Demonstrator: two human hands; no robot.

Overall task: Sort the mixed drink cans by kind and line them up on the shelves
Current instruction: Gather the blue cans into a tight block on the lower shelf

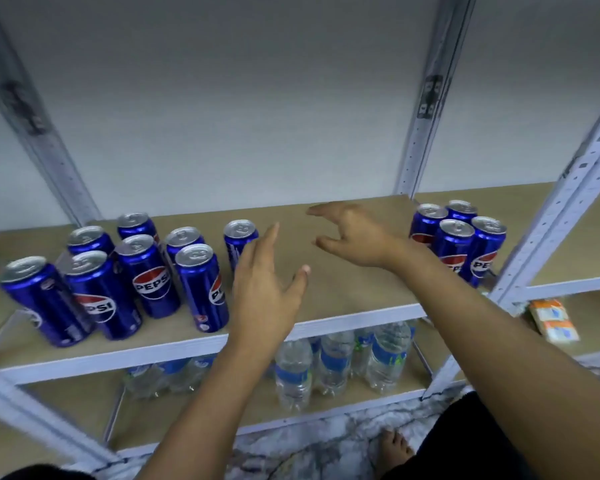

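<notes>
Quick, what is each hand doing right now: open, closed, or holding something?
Left hand: open, fingers spread, holding nothing, beside the blue cans.
Right hand: open, fingers curled, holding nothing, above the shelf.

Both my arms are bare and reach forward from the near edge. Left hand (264, 289): back up, fingers extended and pointing far, thumb splayed right, palm empty. Right hand (352, 237): farther and to the right of the left one, forearm crossing in from near right, wrist bent left, fingers half-curled in a loose C with thumb below, gripping nothing. The hands are apart, not touching. One bare foot (395, 448) shows near bottom.
</notes>
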